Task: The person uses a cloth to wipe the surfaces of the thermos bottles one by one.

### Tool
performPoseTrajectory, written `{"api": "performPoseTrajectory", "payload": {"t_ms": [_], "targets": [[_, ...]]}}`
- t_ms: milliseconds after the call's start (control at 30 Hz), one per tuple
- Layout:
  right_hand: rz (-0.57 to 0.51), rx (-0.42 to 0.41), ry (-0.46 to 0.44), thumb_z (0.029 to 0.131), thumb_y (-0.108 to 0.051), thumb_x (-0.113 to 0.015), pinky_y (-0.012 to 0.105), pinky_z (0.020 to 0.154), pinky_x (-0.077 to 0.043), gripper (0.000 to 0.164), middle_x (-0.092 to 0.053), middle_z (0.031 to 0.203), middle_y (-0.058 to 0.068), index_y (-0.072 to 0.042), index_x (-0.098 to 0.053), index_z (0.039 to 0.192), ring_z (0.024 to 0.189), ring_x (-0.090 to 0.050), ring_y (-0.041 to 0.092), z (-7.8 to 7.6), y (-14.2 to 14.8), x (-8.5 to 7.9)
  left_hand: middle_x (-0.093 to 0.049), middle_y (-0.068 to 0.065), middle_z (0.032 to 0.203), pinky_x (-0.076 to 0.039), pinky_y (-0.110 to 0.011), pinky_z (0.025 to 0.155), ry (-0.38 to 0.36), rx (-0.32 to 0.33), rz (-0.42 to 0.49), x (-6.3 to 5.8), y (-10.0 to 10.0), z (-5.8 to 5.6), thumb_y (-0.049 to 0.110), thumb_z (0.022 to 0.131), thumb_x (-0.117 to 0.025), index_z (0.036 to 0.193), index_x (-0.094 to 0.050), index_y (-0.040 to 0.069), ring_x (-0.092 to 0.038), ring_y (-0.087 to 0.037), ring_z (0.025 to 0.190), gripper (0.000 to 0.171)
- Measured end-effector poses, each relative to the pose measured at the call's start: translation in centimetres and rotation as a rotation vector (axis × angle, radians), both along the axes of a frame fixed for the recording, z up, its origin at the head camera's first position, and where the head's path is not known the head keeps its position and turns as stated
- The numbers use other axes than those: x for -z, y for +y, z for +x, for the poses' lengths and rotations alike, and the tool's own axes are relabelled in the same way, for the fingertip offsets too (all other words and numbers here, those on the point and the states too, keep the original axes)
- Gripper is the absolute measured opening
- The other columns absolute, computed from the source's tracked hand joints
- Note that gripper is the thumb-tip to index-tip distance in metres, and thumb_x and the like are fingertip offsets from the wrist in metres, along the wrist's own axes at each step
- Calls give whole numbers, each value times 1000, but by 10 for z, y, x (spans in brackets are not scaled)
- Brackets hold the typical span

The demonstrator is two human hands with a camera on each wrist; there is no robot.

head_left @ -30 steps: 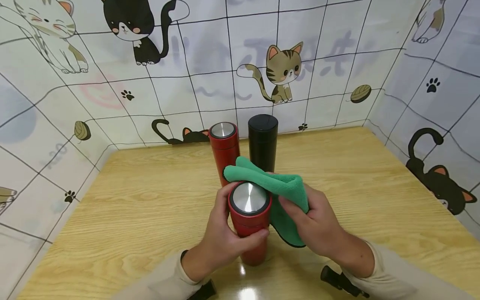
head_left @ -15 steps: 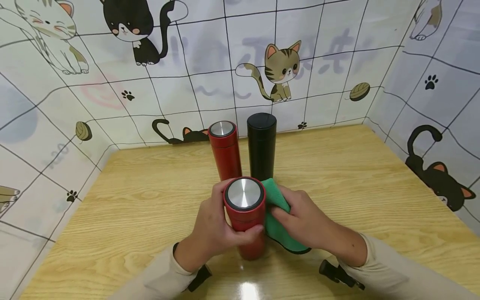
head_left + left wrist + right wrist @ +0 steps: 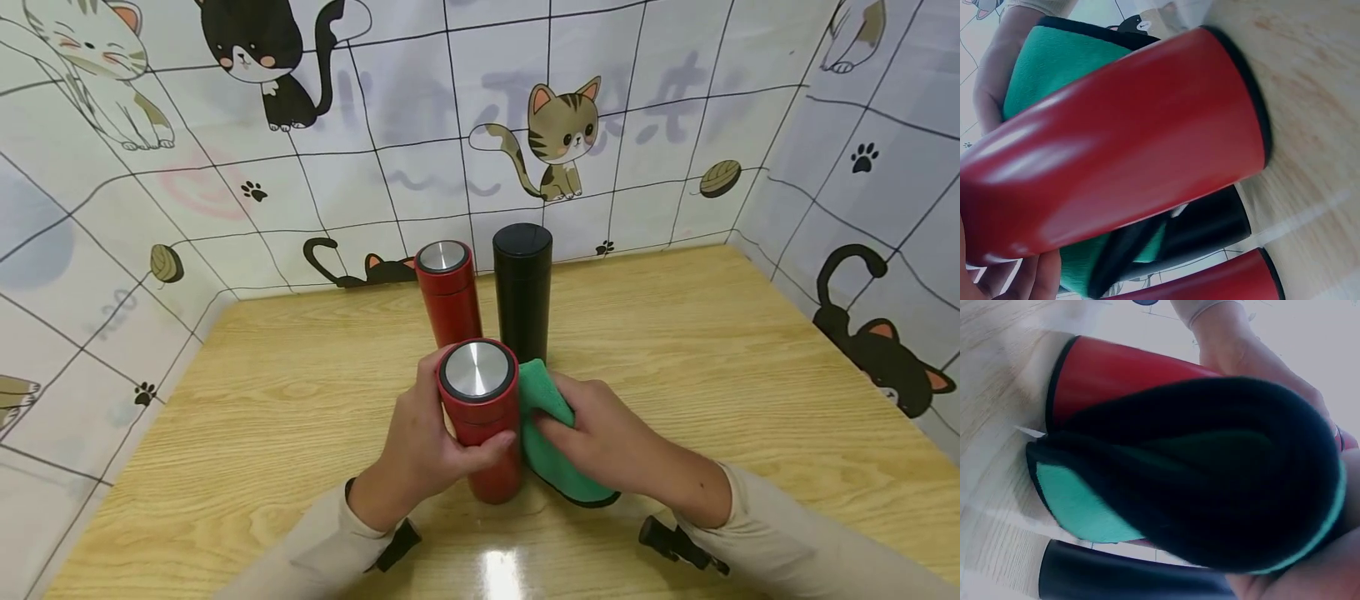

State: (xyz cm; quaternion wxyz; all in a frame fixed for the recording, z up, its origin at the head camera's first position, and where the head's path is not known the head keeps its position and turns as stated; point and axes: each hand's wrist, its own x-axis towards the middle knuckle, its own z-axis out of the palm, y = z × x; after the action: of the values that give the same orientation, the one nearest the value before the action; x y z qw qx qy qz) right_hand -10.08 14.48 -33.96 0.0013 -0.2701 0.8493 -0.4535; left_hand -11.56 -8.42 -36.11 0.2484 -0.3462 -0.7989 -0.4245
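A red thermos flask (image 3: 480,417) with a brushed silver lid top is gripped near its upper part by my left hand (image 3: 431,442), thumb across the front. My right hand (image 3: 603,433) holds a folded green cloth (image 3: 551,450) with dark edging against the flask's right side. In the left wrist view the red flask (image 3: 1116,137) spans the picture, its black base rim close to the table, and the green cloth (image 3: 1066,62) lies behind it. The right wrist view shows the cloth (image 3: 1091,503) looped beside the flask (image 3: 1116,375); some right-hand fingers are hidden.
Behind the held flask stand a second red flask (image 3: 450,300) and a black flask (image 3: 522,292), both upright on the wooden table (image 3: 300,400). A cat-patterned sheet (image 3: 420,108) encloses the table at the back and sides.
The cloth has come down from over the flask's lid to its right side, held by my right hand. The held flask and left hand have shifted slightly left and away from me.
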Motion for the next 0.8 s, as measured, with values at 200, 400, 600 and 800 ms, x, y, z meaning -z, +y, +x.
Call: {"api": "performPoseTrajectory", "payload": {"t_ms": [200, 400, 600, 800], "targets": [[-63, 51, 83, 93, 1, -55, 27, 75, -58, 31, -73, 103, 1, -8, -62, 122, 84, -66, 8, 3, 1, -5, -68, -12, 120, -60, -39, 88, 5, 5, 6, 0, 0, -1, 52, 81, -75, 138, -35, 2, -69, -24, 104, 86], [34, 21, 3, 89, 1, -54, 24, 60, -51, 19, -58, 73, -5, -11, -61, 102, 66, -56, 7, 1, 1, -6, -68, -12, 120, -60, -39, 88, -16, 17, 7, -1, 0, -1, 48, 81, -78, 139, -34, 3, -69, -23, 105, 86], [-81, 57, 92, 93, 4, -53, 27, 81, -59, 38, -72, 115, 3, -7, -60, 128, 91, -68, 10, 5, 1, -3, -67, -11, 121, -60, -40, 89, 5, -16, -7, -1, 0, -1, 48, 80, -79, 144, -30, 4, -69, -23, 107, 92], [-22, 49, 115, 92, 3, -53, 26, 78, -57, 37, -71, 110, 2, -8, -60, 126, 86, -63, 9, 2, -1, 0, -68, -14, 119, -61, -38, 83, 128, -63, -21, -2, -1, -3, 56, 85, -68, 145, -29, 5, -71, -24, 102, 88]]}}
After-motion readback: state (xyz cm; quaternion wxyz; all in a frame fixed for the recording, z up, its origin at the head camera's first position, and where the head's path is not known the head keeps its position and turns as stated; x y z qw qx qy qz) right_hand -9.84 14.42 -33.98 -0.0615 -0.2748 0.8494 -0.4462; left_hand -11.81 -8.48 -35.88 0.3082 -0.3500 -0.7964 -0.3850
